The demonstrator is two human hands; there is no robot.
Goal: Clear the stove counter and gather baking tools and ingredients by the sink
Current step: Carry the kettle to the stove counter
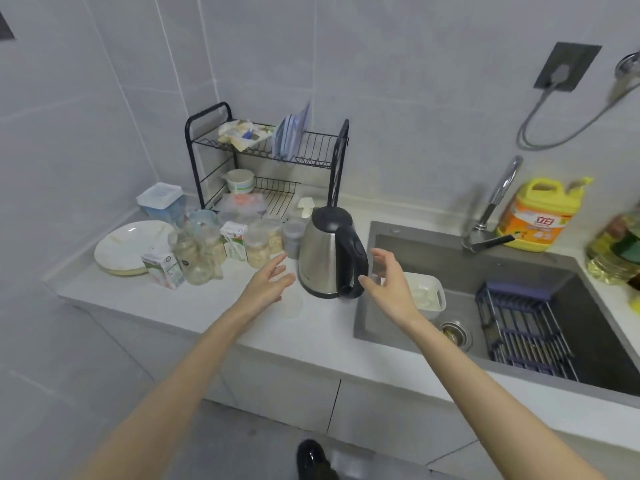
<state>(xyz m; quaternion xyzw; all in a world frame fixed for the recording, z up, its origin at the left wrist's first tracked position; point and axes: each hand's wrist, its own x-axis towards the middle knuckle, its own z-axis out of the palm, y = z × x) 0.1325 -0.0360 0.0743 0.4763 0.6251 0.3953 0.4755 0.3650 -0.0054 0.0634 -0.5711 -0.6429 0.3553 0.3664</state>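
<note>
Left hand (268, 279) and right hand (388, 282) hover open, empty, flanking the kettle (323, 258) on the counter (239, 327) beside the sink (433, 249); a clumsy grab could tip it in or topple nearby jars (258, 245).

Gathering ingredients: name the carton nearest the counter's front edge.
The carton beside the plate; the other carton stands farther back among the jars.

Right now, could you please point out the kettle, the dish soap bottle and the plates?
kettle (318, 258): head view, steel body.
dish soap bottle (535, 225): head view, orange label.
plates (131, 242): head view, top plate.
</note>
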